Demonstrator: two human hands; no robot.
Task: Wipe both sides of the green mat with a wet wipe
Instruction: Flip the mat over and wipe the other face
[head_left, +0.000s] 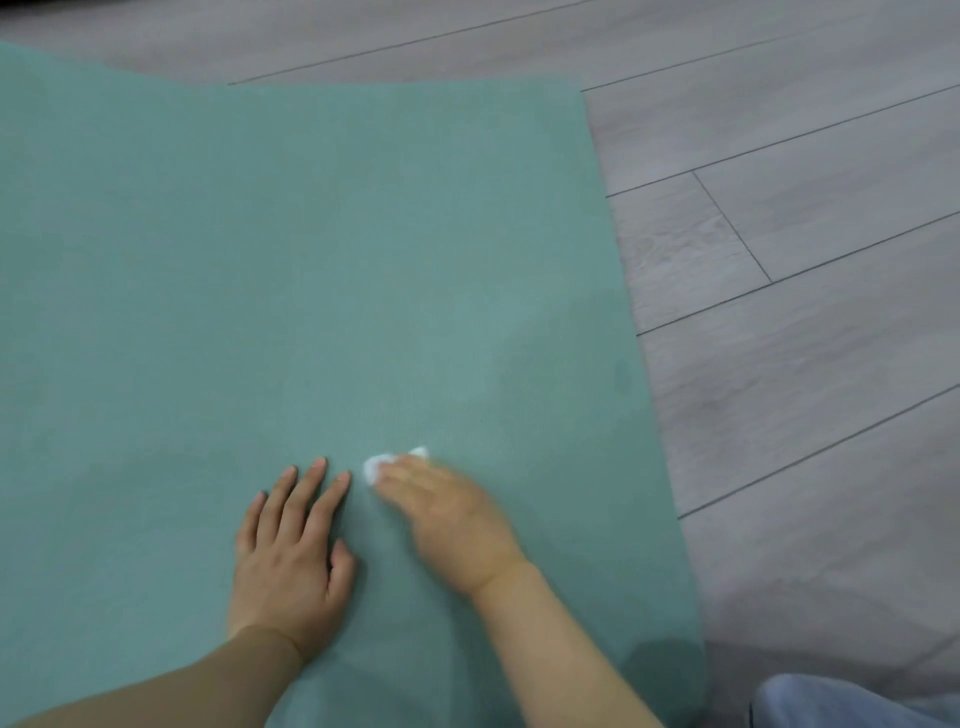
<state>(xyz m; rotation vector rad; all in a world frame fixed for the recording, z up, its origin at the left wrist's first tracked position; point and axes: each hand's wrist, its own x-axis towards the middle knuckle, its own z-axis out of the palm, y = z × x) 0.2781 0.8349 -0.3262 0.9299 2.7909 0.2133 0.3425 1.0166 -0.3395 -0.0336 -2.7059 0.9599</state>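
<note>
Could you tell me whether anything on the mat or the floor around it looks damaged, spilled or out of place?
Nothing stands out. The green mat lies flat on the grey floor; the left hand rests on it, and the right hand presses the wet wipe.

Mat (311, 260) on floor (805, 260); wipe (375, 464) under R hand (447, 512).

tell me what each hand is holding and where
The right hand presses a white wet wipe under its fingertips on the green mat; the left hand lies flat, holding nothing.
</note>
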